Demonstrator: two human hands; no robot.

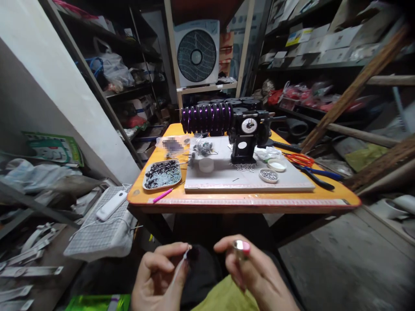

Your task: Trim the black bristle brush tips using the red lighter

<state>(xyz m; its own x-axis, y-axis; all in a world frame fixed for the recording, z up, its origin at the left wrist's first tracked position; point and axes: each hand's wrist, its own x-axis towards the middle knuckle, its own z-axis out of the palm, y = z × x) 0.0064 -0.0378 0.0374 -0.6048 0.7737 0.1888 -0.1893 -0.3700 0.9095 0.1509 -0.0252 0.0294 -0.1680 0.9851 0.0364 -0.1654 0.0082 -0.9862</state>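
Note:
Low in the view, below the table's front edge, my left hand [162,274] pinches a thin white cord [180,265] between thumb and forefinger; the cord's end looks dark and frayed. My right hand [256,274] grips a small lighter [241,248] with a pink top and metal head, held upright a little to the right of the cord's tip. The two hands are close together over my lap but do not touch.
An orange table [243,201] carries a white board [246,179], a black machine with purple spools [223,121], a tray of small dark parts [162,173], small dishes, a pink pen [162,195], orange scissors [300,159] and pliers [319,176]. Cluttered shelves stand on both sides.

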